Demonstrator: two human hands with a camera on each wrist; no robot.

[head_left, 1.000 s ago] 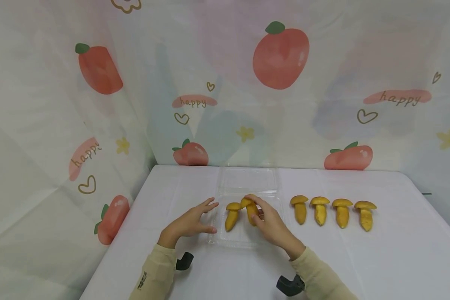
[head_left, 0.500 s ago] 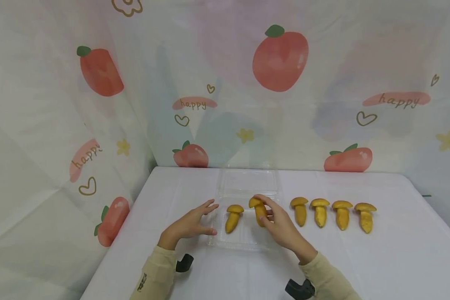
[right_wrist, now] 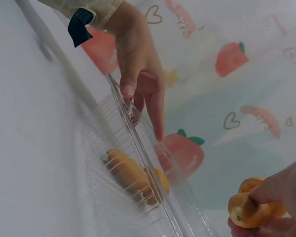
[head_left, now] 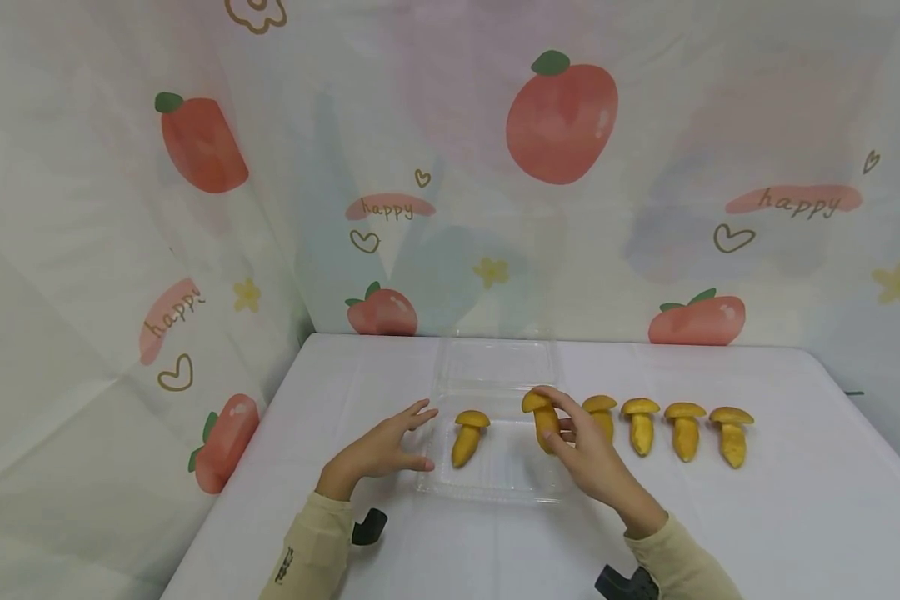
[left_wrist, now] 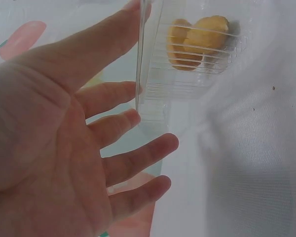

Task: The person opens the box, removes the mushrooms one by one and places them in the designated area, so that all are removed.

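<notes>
My right hand [head_left: 592,454] pinches a yellow mushroom [head_left: 543,421] by its stem, over the right side of a clear plastic clamshell box [head_left: 487,492]. In the right wrist view thumb and fingers close round that mushroom [right_wrist: 249,210]. Another yellow mushroom [head_left: 468,439] lies inside the box toward its left, seen through the ribbed wall in the left wrist view. My left hand [head_left: 378,446] is at the box's left edge, fingers spread and straight, with the thumb and some fingertips right at the rim [left_wrist: 139,64]. The box's lid [head_left: 498,362] is folded back, away from me.
To the right of the box several more yellow mushrooms [head_left: 685,432] lie in a row on the white tablecloth [head_left: 802,517], the nearest partly behind my right hand. A printed curtain [head_left: 450,125] rises behind the table and along its left.
My right hand has drawn the held mushroom to the right, away from the mushroom lying in the box. My left hand has stayed at the box's left edge.
</notes>
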